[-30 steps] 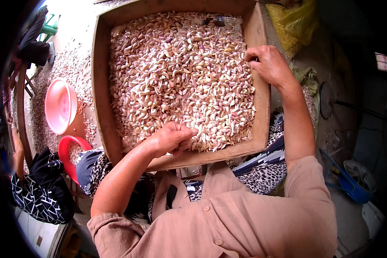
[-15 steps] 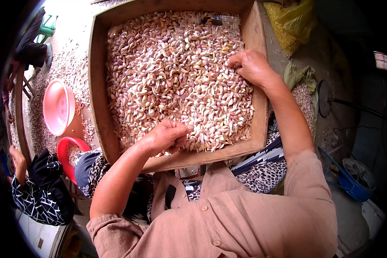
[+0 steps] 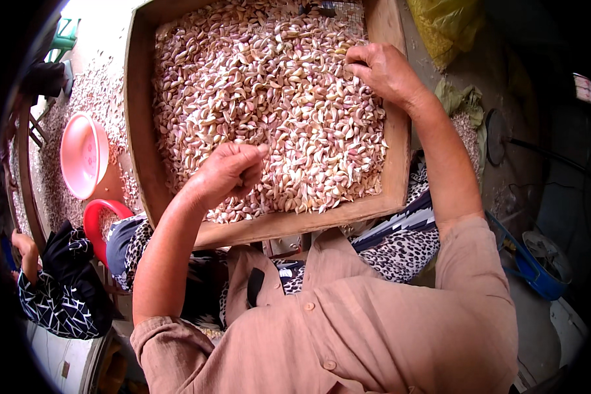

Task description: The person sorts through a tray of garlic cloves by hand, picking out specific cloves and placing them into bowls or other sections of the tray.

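A wooden-sided tray [image 3: 269,231] with a mesh bottom rests over my lap, spread with many garlic cloves [image 3: 308,111]. My left hand [image 3: 228,174] hovers over the near-left part of the cloves, its fingers curled in and the thumb against the index finger; whatever it may hold is hidden. Near the tray's right wall, my right hand [image 3: 384,71] reaches down to the cloves with thumb and fingers pinched together. I cannot make out what lies between those fingertips.
A pink basin [image 3: 85,155] and a red basin [image 3: 98,226] stand to the left. Another person's hand [image 3: 26,253] shows at the left edge. A yellow sack [image 3: 446,26] lies at the far right; a blue fan-like object [image 3: 542,266] sits lower right. Skins litter the floor.
My left hand has moved farther up and slightly left over the cloves. My right hand has shifted a little farther along the right wall. The view has tilted slightly.
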Demonstrator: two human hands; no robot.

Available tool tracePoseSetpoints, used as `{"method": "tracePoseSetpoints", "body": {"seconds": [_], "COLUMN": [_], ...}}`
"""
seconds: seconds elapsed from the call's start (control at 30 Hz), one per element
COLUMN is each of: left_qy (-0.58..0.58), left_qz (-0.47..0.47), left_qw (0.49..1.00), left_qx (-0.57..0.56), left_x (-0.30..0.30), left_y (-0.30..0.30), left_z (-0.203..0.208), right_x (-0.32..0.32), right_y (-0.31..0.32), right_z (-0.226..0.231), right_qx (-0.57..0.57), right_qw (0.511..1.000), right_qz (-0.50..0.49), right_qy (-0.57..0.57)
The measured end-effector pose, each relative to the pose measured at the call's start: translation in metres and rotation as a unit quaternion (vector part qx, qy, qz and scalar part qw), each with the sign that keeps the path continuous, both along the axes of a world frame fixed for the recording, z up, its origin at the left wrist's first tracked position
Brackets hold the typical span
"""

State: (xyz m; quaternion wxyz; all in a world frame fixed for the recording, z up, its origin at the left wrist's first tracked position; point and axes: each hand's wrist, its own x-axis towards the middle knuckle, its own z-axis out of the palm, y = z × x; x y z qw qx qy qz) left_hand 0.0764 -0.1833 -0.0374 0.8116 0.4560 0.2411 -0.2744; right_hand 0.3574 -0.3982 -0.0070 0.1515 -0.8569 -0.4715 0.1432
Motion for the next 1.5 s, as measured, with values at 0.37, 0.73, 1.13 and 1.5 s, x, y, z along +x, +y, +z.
{"method": "tracePoseSetpoints", "body": {"seconds": [0.37, 0.73, 1.13, 1.5], "left_qy": [-0.051, -0.066, -0.052, -0.069], "left_qz": [0.218, 0.23, 0.214, 0.223], "left_qw": [0.973, 0.97, 0.973, 0.97], "left_qx": [0.05, 0.04, 0.07, 0.071], "left_x": [-0.007, -0.012, -0.005, -0.009], "left_y": [0.053, 0.062, 0.055, 0.062], "left_z": [0.022, 0.022, 0.015, 0.016], "right_x": [-0.02, -0.043, -0.039, -0.094], "right_y": [-0.009, -0.024, -0.037, -0.013], "right_z": [0.005, 0.022, 0.02, -0.003], "right_qx": [0.014, -0.202, -0.065, -0.142], "right_qw": [0.998, 0.972, 0.988, 0.962], "right_qz": [-0.007, 0.03, -0.007, 0.165], "right_qy": [0.054, 0.119, 0.141, 0.162]}}
